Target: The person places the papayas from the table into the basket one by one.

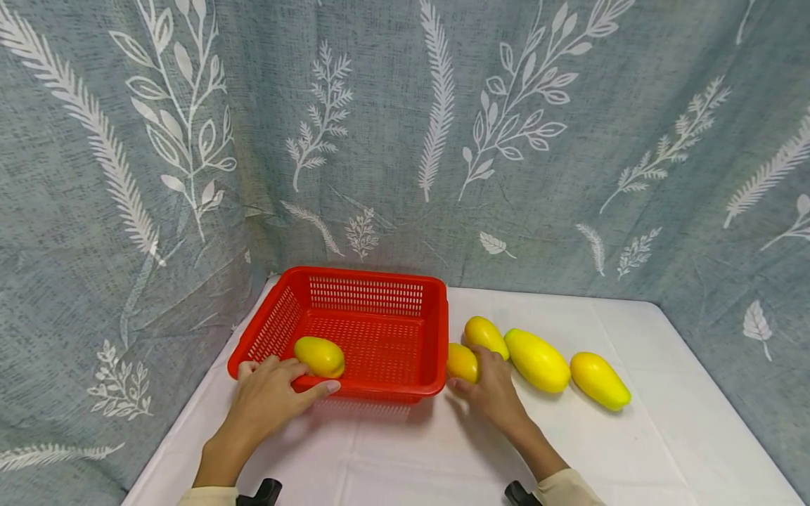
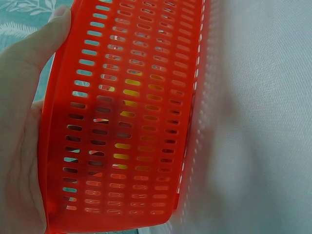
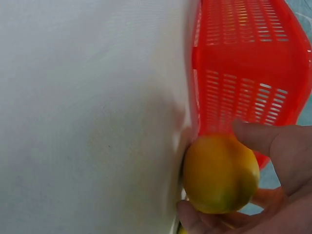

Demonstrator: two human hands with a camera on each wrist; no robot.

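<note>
A red plastic basket [image 1: 363, 388] with slotted walls stands on the table. My left hand [image 1: 268, 397] grips its near rim at the left corner, with the thumb along the front edge. Inside the basket, close to those fingers, lies a yellow mango [image 1: 319, 356]; through the slots it shows as yellow patches in the left wrist view. Just outside the basket's right wall, my right hand [image 1: 492, 393] holds another yellow mango [image 3: 219, 173] between thumb and fingers. Its far side is hidden by the basket rim in the head view.
Right of the basket lie a smaller yellow mango [image 1: 486, 336], a large long yellow fruit [image 1: 538, 360] and a yellow fruit with a green tip [image 1: 600, 381]. A white cloth [image 1: 664, 450] covers the table. A grey-green leaf-patterned curtain [image 1: 392, 140] hangs behind and at both sides.
</note>
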